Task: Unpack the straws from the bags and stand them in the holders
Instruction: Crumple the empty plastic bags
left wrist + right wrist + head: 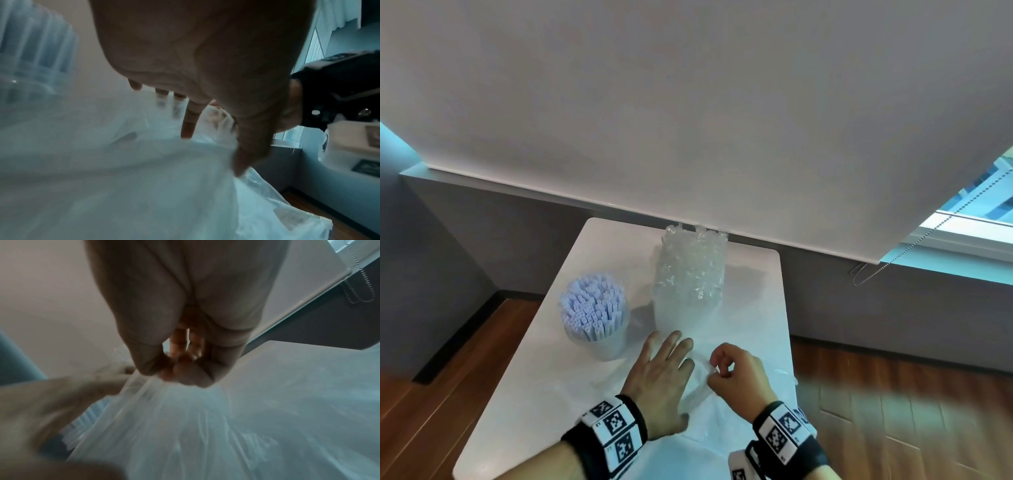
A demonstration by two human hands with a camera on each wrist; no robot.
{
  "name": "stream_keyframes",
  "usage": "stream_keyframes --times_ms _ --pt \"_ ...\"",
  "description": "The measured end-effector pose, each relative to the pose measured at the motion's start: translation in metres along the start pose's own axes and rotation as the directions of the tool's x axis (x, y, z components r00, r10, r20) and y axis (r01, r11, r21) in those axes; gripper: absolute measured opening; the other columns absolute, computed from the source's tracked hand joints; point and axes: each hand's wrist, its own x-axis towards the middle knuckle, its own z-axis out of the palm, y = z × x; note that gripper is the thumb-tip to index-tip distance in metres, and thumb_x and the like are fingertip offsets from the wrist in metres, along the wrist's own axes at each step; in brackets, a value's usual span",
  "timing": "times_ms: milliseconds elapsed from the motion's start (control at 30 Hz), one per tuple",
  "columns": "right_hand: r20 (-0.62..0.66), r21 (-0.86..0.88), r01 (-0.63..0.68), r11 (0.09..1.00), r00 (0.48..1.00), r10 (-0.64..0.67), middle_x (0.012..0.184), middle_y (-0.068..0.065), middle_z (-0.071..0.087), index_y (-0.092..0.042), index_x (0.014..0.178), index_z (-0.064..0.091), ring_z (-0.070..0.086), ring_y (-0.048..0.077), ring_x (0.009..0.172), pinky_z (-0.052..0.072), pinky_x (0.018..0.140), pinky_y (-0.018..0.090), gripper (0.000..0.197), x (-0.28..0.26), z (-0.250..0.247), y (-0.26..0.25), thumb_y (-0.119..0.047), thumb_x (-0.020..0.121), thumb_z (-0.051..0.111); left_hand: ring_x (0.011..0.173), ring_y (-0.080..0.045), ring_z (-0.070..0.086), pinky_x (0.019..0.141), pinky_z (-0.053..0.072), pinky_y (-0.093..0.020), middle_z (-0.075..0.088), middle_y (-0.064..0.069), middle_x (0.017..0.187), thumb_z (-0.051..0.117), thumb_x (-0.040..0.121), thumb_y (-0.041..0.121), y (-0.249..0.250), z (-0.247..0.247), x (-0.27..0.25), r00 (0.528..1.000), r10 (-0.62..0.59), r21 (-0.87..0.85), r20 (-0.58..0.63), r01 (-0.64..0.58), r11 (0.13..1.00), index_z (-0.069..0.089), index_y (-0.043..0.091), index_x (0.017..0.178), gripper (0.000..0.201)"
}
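Left hand (659,380) lies flat, fingers straight, pressing the clear bag (702,387); right hand (736,375) pinches the bag's film just beside it; filled straw holder (599,329) stands beyond the left hand

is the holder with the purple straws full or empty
Full: the holder is packed with upright purple straws, their ends crowded together well above its rim.

Cool daylight enters at the window (969,202) on the right, and the white blind (688,102) softens it. The head view bends at its edges. Both wrist views are dim, blue-tinted and motion-blurred, palms in shadow
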Motion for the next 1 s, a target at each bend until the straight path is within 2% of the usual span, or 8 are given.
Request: stream_keyframes --times_ms 67,133,233,400,533,700,867,1000 --pt "-0.044 0.018 0.067 0.998 0.997 -0.066 0.062 -0.004 0.049 -0.028 0.072 0.058 0.043 0.008 0.050 0.040 0.051 0.022 0.023 -0.003 -0.003 -0.010 -0.005 0.071 0.062 0.116 -0.026 0.058 0.103 0.036 -0.046 0.060 -0.003 0.122 0.071 0.050 0.044 -0.003 -0.006 -0.007 0.997 0.018 -0.063 -0.081 -0.023 0.998 0.070 0.020 0.095 0.051" --pt "-0.040 0.167 0.165 0.972 0.986 -0.160 0.066 -0.006 0.053 -0.029 0.082 0.064 0.045 0.007 0.050 0.039 0.052 0.021 0.018 -0.007 -0.011 -0.020 -0.011 0.077 0.065 0.093 -0.020 0.066 0.083 0.052 -0.037 0.064 0.003 0.108 0.061 0.056 0.034 -0.010 -0.012 -0.014 0.960 0.022 -0.164 -0.279 -0.071 0.984 0.070 0.023 0.087 0.034" --pt "-0.158 0.318 0.270 0.909 0.960 -0.230 0.085 -0.009 0.064 -0.031 0.098 0.067 0.059 0.007 0.072 0.047 0.064 0.021 0.021 -0.013 -0.038 -0.024 -0.039 0.079 0.065 0.091 -0.014 0.066 0.079 0.054 -0.031 0.063 0.008 0.109 0.046 0.075 0.028 -0.025 -0.035 -0.024 0.896 0.008 -0.333 -0.445 -0.174 0.927 0.069 0.021 0.096 0.032" --pt "-0.165 0.119 0.235 0.965 0.963 -0.215 0.129 -0.027 0.051 -0.045 0.119 0.058 0.045 -0.007 0.120 0.040 0.089 0.015 0.047 -0.015 -0.074 -0.005 -0.057 0.074 0.064 0.095 0.006 0.057 0.084 0.041 -0.009 0.057 0.022 0.102 0.047 0.089 0.035 -0.048 -0.074 -0.040 0.839 -0.007 -0.541 -0.544 -0.345 0.767 0.061 0.021 0.100 0.023" --pt "-0.177 0.329 0.261 0.908 0.961 -0.212 0.092 0.001 0.074 -0.022 0.095 0.075 0.067 0.008 0.083 0.052 0.075 0.028 0.015 -0.004 -0.090 -0.019 -0.033 0.085 0.074 0.094 0.000 0.062 0.077 0.045 -0.010 0.064 0.019 0.100 0.051 0.089 0.047 -0.060 -0.091 -0.037 0.832 -0.148 -0.682 -0.535 -0.322 0.656 0.063 0.021 0.111 0.036" --pt "-0.425 0.373 0.330 0.867 0.892 -0.156 0.063 0.004 0.069 -0.018 0.076 0.075 0.057 0.013 0.057 0.048 0.061 0.030 0.014 0.008 -0.127 -0.042 -0.032 0.076 0.077 0.088 0.001 0.069 0.077 0.052 -0.013 0.072 0.019 0.099 0.062 0.095 0.020 -0.074 -0.103 -0.033 0.799 -0.313 -0.779 -0.514 -0.282 0.560 0.070 0.025 0.111 0.019" --pt "-0.531 0.369 0.382 0.847 0.835 -0.145 0.055 -0.003 0.060 -0.010 0.071 0.071 0.049 0.007 0.052 0.042 0.051 0.018 0.014 0.015 -0.153 -0.049 -0.016 0.083 0.075 0.077 -0.019 0.073 0.075 0.057 -0.032 0.076 0.002 0.088 0.060 0.087 0.031 -0.078 -0.117 -0.035 0.789 -0.415 -0.883 -0.453 -0.333 0.331 0.072 0.021 0.104 0.023" --pt "-0.451 0.714 0.337 0.614 0.892 0.035 0.074 0.011 0.065 -0.010 0.084 0.075 0.057 0.020 0.060 0.048 0.053 0.024 0.038 0.012 -0.161 -0.051 -0.046 0.084 0.063 0.067 -0.026 0.067 0.064 0.058 -0.033 0.072 -0.003 0.083 0.058 0.093 0.018 -0.087 -0.122 -0.030 0.714 -0.521 -0.883 -0.467 -0.407 0.233 0.063 0.019 0.097 0.006"
